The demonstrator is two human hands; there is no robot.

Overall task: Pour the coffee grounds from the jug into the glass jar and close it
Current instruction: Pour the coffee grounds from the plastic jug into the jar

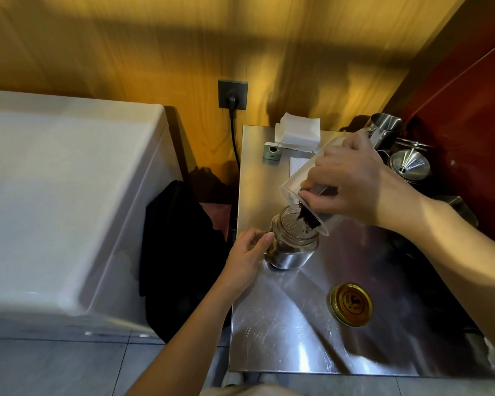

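Dark coffee grounds (305, 217) slide from the mouth of a clear jug (303, 178), tipped steeply over the open glass jar (293, 244) on the steel table (283, 332). Right hand (352, 178) wraps its fingers around the jug; left hand (247, 257) grips the jar's side. Its gold lid (351, 304) lies apart on the steel, nearer the person.

Bare steel table (283, 324) lies open around the gold lid (351, 304); steel vessels (406, 155) crowd the far right corner.
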